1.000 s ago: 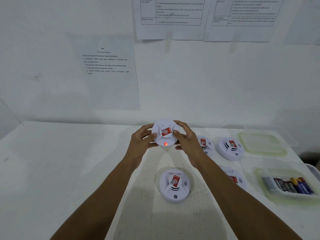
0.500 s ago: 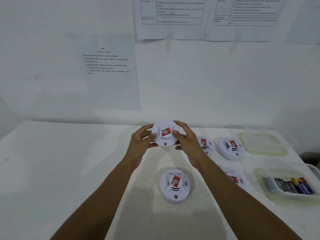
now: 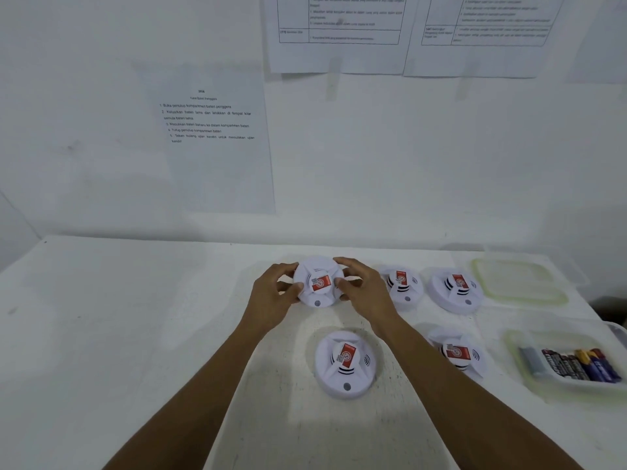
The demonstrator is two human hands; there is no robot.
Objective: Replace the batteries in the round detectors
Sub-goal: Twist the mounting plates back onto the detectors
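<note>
White plastic everywhere on this one: white desk (image 3: 135, 334), white wall, white round detectors. Both hands are on the far middle detector (image 3: 319, 283). The left hand (image 3: 274, 296) is curled round its left edge and the right hand (image 3: 363, 293) round its right edge, so it's gripped from both sides with the red label facing up. Can't tell if it's sitting on the desk or held just off it. A second detector (image 3: 346, 362) lies flat right in front, between the forearms. A third detector (image 3: 402, 286) and fourth detector (image 3: 456, 288) sit in the back row just right of the right hand, and a fifth detector (image 3: 458, 354) is beside the right forearm. Far right there's a clear tub (image 3: 510, 347) with batteries (image 3: 576, 364) lying in it, and behind that a clear lid (image 3: 519, 283). A printed sheet (image 3: 210, 130) is stuck on the wall.
</note>
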